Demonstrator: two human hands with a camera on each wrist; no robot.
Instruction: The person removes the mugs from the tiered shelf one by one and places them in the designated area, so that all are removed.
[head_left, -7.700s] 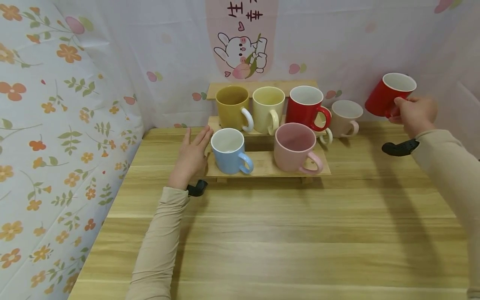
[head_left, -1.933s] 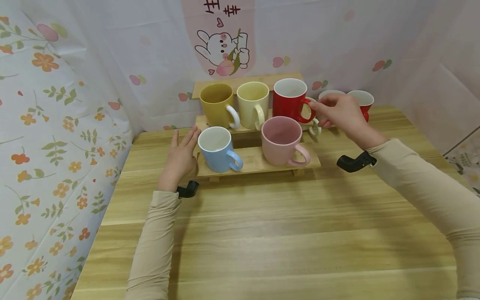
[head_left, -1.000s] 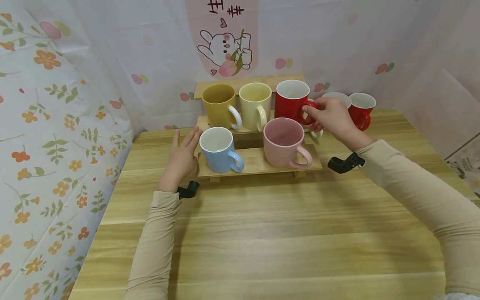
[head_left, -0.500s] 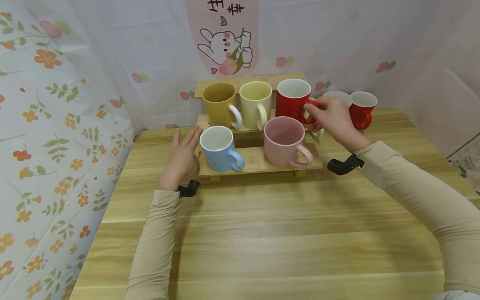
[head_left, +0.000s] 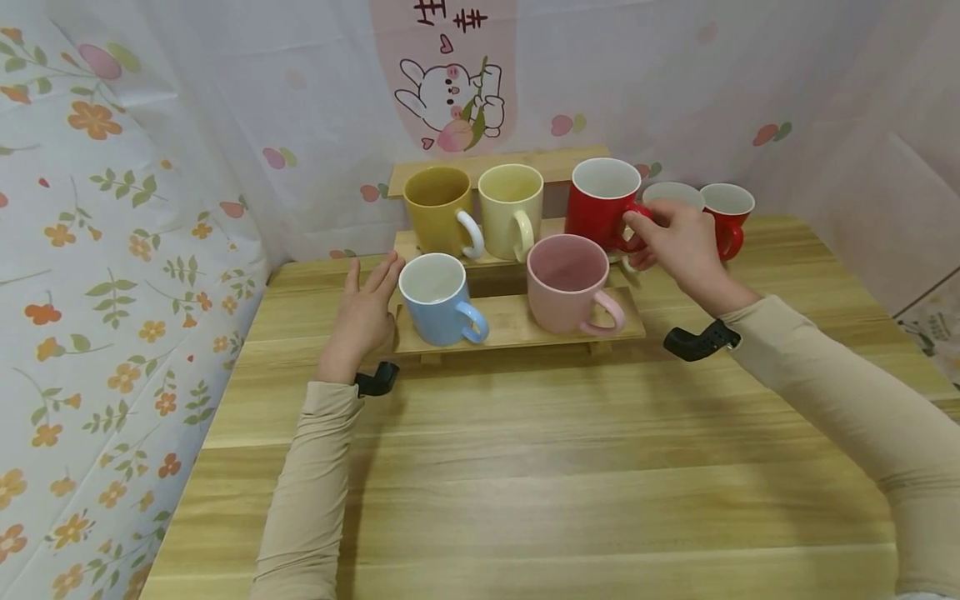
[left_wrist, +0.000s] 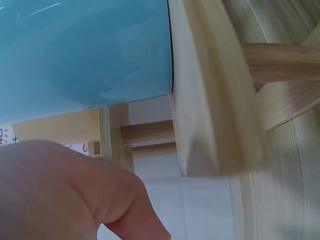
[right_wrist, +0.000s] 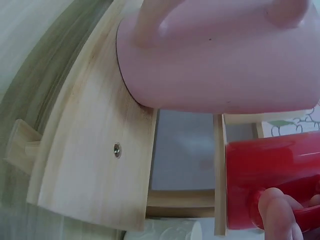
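My right hand [head_left: 686,250] pinches the handle of a red mug [head_left: 597,208] at the right end of the rack's middle shelf. In the right wrist view, that mug [right_wrist: 250,170] has its base right at the shelf edge. My left hand [head_left: 363,312], fingers extended, rests against the left end of the wooden tiered rack [head_left: 502,312]. Next to it on the front shelf is a light blue mug [head_left: 435,304], with a pink mug [head_left: 562,287] farther right. Mustard [head_left: 435,217] and pale yellow [head_left: 506,212] mugs share the middle shelf with the red one.
Behind my right hand, a pale mug [head_left: 672,193] and a second red mug [head_left: 729,223] stand on the table [head_left: 525,467]. A cream mug's handle [head_left: 632,265] shows low beside the rack, mostly hidden. The patterned cloth [head_left: 300,100] hangs behind.
Over the last half second my right hand has shifted the red mug right, away from the pale yellow mug. Earlier it set the second red mug down at the right. My left hand stays put.
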